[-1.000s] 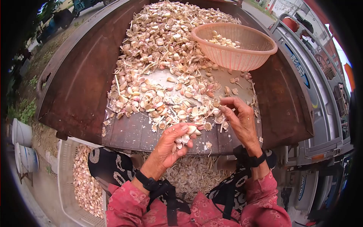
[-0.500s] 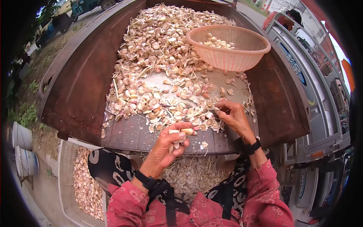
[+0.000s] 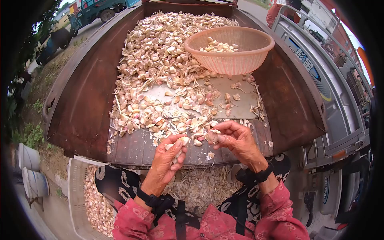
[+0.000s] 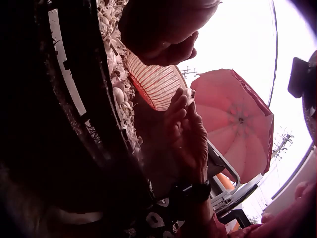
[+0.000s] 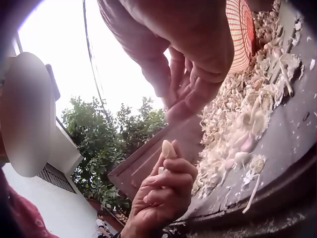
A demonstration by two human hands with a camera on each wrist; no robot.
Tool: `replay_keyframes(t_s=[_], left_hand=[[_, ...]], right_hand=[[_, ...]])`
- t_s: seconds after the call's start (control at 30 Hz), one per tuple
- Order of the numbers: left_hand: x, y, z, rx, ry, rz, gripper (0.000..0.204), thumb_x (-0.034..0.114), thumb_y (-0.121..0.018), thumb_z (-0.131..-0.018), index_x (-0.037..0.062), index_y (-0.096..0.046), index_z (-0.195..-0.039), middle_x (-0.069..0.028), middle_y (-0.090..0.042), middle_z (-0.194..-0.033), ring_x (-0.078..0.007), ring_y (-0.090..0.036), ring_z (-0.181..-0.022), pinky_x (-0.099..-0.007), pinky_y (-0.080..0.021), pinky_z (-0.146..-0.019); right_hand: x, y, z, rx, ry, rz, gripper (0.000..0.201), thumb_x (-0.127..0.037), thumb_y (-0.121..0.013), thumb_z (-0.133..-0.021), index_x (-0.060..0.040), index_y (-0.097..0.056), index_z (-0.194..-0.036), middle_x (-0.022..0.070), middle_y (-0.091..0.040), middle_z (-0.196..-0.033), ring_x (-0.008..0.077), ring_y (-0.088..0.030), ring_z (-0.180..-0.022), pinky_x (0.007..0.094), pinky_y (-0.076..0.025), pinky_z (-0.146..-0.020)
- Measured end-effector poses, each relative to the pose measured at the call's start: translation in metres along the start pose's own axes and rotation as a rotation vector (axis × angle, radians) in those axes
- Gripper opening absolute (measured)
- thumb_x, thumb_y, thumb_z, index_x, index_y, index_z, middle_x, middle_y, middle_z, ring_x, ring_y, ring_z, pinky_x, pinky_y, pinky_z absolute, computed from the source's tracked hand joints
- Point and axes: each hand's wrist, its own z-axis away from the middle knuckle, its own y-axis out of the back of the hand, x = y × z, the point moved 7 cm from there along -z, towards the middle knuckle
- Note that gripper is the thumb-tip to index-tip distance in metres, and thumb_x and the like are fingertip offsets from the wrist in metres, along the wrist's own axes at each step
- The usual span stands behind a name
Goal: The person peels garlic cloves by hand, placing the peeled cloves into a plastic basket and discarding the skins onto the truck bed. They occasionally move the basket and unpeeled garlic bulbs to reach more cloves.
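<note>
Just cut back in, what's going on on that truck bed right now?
A person is working through a heap of garlic cloves spread on a rusty metal bed. The left hand pinches a clove at its fingertips and seems to cup more in the palm. The right hand pinches another piece of garlic close beside it, at the near edge of the heap. A pink basket with some pale cloves inside sits at the far right of the heap.

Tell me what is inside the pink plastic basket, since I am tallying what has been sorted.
The round pink plastic basket holds a small heap of pale garlic cloves against its far side. Whatever lies under that heap is covered.
</note>
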Motion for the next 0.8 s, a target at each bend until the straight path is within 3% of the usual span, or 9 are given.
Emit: replay_keyframes(t_s=[0.07,0.23,0.33,0.4,0.5,0.57,0.7,0.77,0.8], left_hand=[[0.01,-0.008,0.007,0.001,-0.019,-0.043,0.026,0.012,-0.059,-0.099,0.0029,-0.059,-0.123,-0.0079,-0.064,-0.086,-0.0058,-0.054,-0.057,-0.0134,-0.035,-0.036],[0.089,-0.083,0.01,0.002,-0.242,-0.251,0.031,0.013,-0.061,-0.098,0.0003,-0.058,-0.126,-0.0069,-0.064,-0.083,-0.006,-0.053,-0.053,-0.0139,-0.033,-0.036],[0.141,-0.144,-0.03,-0.091,-0.421,-0.341,0.037,0.015,-0.061,-0.099,0.0004,-0.056,-0.132,-0.0045,-0.064,-0.084,-0.0032,-0.055,-0.056,-0.0135,-0.032,-0.035],[0.156,-0.178,-0.084,-0.169,-0.42,-0.48,0.045,0.02,-0.06,-0.1,0.0014,-0.049,-0.139,-0.002,-0.062,-0.086,-0.0028,-0.053,-0.061,-0.0128,-0.034,-0.038],[0.14,-0.179,-0.122,-0.14,-0.399,-0.486,0.048,0.022,-0.061,-0.099,0.0019,-0.047,-0.141,-0.0012,-0.062,-0.084,-0.0025,-0.052,-0.059,-0.0131,-0.034,-0.038],[0.116,-0.174,-0.104,-0.112,-0.464,-0.537,0.047,0.022,-0.061,-0.099,0.0013,-0.048,-0.139,-0.0013,-0.062,-0.084,-0.0025,-0.053,-0.059,-0.0133,-0.034,-0.038],[0.048,-0.151,-0.042,-0.121,-0.26,-0.702,0.038,0.027,-0.063,-0.098,0.0034,-0.06,-0.127,0.0012,-0.062,-0.086,-0.0012,-0.051,-0.058,-0.0147,-0.03,-0.039],[0.025,-0.146,-0.008,-0.143,-0.195,-0.769,0.037,0.027,-0.064,-0.097,0.0071,-0.062,-0.129,0.0008,-0.064,-0.092,-0.0023,-0.051,-0.062,-0.0174,-0.038,-0.05],[0.02,-0.147,0.006,-0.16,-0.254,-0.803,0.038,0.024,-0.065,-0.096,0.0074,-0.062,-0.13,-0.0005,-0.065,-0.09,-0.0044,-0.053,-0.064,-0.0191,-0.041,-0.052]], right_hand=[[-0.003,-0.002,0.003,-0.022,-0.021,-0.079,0.03,-0.006,-0.067,-0.092,0.0031,-0.059,-0.118,0.0166,-0.066,-0.116,0.0271,-0.07,-0.097,0.0329,-0.06,-0.079],[-0.008,0.008,0.011,-0.073,0.018,-0.158,0.031,-0.004,-0.065,-0.093,0.0056,-0.057,-0.121,0.0219,-0.065,-0.117,0.0276,-0.069,-0.102,0.0334,-0.061,-0.08],[-0.006,0.015,0.015,-0.073,0.066,-0.234,0.035,-0.003,-0.065,-0.093,0.0048,-0.056,-0.125,0.0204,-0.065,-0.12,0.0276,-0.068,-0.103,0.0345,-0.06,-0.083],[-0.004,0.013,0.014,-0.069,0.054,-0.249,0.035,-0.003,-0.065,-0.093,0.0048,-0.056,-0.126,0.0201,-0.064,-0.12,0.0272,-0.068,-0.103,0.0344,-0.06,-0.083],[-0.018,0.017,0.018,0.032,0.114,-0.232,0.035,-0.001,-0.065,-0.092,0.0048,-0.057,-0.127,0.0182,-0.066,-0.118,0.0249,-0.069,-0.102,0.0325,-0.059,-0.081],[-0.039,0.025,0.025,0.126,0.216,-0.146,0.035,0.002,-0.066,-0.09,0.0045,-0.058,-0.124,0.016,-0.068,-0.111,0.0246,-0.07,-0.096,0.0327,-0.059,-0.079],[-0.057,0.024,0.045,0.148,0.346,-0.034,0.037,0.004,-0.065,-0.091,0.005,-0.057,-0.127,0.0132,-0.067,-0.112,0.0202,-0.069,-0.099,0.028,-0.057,-0.081],[-0.058,0.018,0.052,0.176,0.362,-0.052,0.035,0.007,-0.066,-0.089,0.0037,-0.06,-0.124,0.012,-0.065,-0.114,0.0199,-0.069,-0.098,0.0277,-0.057,-0.082],[-0.064,0.013,0.057,0.166,0.449,0.026,0.034,0.008,-0.067,-0.088,0.0028,-0.062,-0.122,0.0113,-0.064,-0.114,0.0195,-0.069,-0.096,0.0273,-0.057,-0.083]])
